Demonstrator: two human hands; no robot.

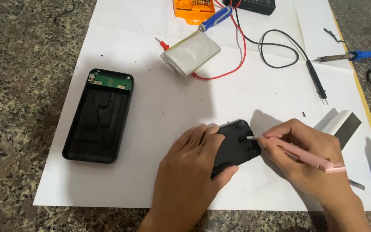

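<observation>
— What sits under the fingers?

— A black plastic cover (237, 146), a shell half from a power bank. It lies on the white paper sheet (159, 107) on the desk (18, 86). The left hand (190, 172) presses down over its near end, fingers curled round the edge and gripping it. The right hand (305, 159) is closed in a pen grip on a pink craft knife (305, 155), whose white tip touches the cover's far corner, just beyond the left fingertips.

— How does the cover look to handle?

— Light and stiff, probably smooth enough to slide on paper, so the flat clamp by the left hand seems sound. The long rims look like the best hold; the thin clips inside could snap.

— And around the fingers?

— Left of the left fingers, well apart, lies the other black case half (99, 116) with a green circuit board at its far end. Beyond both hands rests a silver battery pack (192, 53) with a red lead, then a blue-handled screwdriver (215, 18) and an orange tool tray (194, 9). Beyond the right fingers lies a black probe (316, 81); further right, a soldering iron (351, 56).

— Room to move?

— Bare paper beyond the cover. The paper's near edge runs just under the wrists, and a white and dark block (342, 126) stands close to the right knuckles.
</observation>
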